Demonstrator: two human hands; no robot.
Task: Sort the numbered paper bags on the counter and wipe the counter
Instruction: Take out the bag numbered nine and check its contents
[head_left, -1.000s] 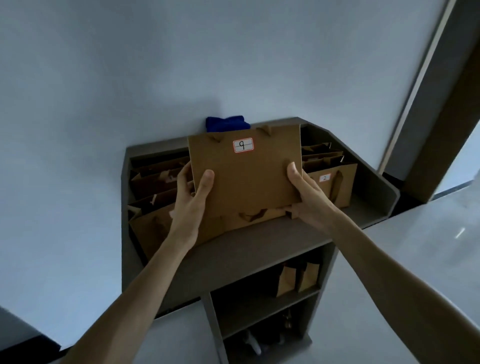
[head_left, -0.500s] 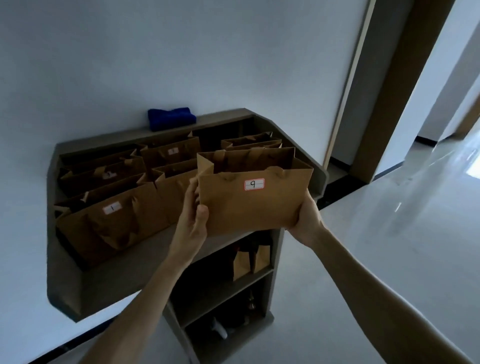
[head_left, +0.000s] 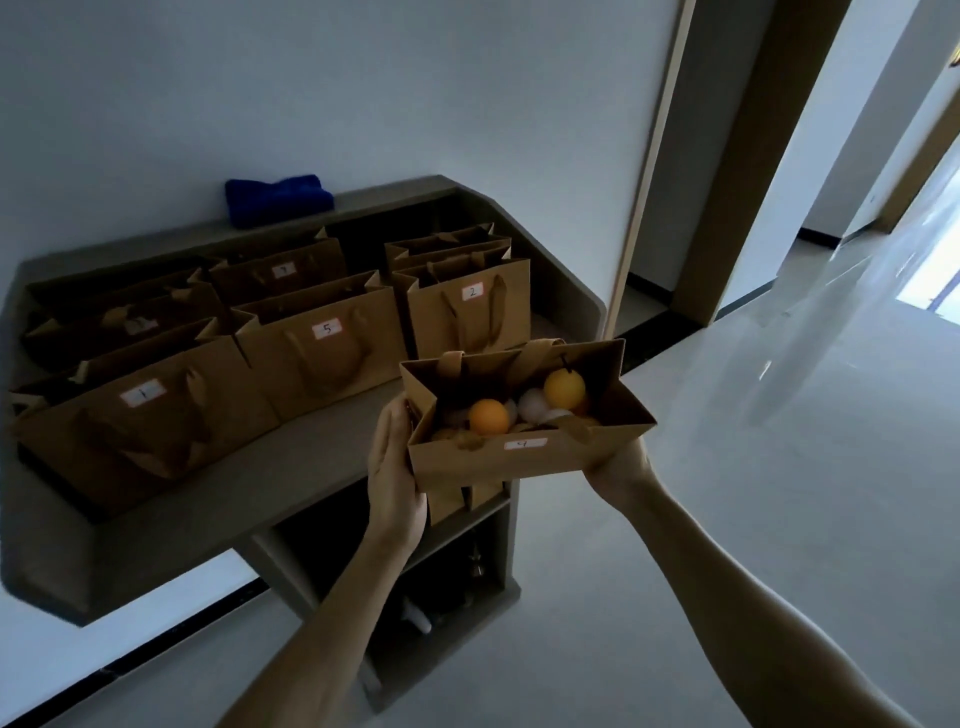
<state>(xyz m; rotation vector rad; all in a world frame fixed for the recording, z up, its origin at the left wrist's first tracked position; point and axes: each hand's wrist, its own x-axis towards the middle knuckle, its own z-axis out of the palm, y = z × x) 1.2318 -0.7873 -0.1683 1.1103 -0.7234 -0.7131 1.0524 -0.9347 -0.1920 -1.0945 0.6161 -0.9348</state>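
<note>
I hold the brown paper bag labelled 9 off the counter's right front corner, its open top showing orange and white balls. My left hand grips its left end and my right hand grips under its right end. On the grey counter stand several more brown bags: bag 1 at front left, bag 5 in the middle, bag 2 at right, others behind them. A folded blue cloth lies on the counter's back ledge.
Open shelves under the counter hold small brown bags and dark items. A white wall rises behind the counter. To the right lie pale floor and a doorway with a wooden frame.
Bag 9 has come away from the row on the counter, toward me and to the right, and now sits lower so its open top and the balls inside show. The view has shifted right.
</note>
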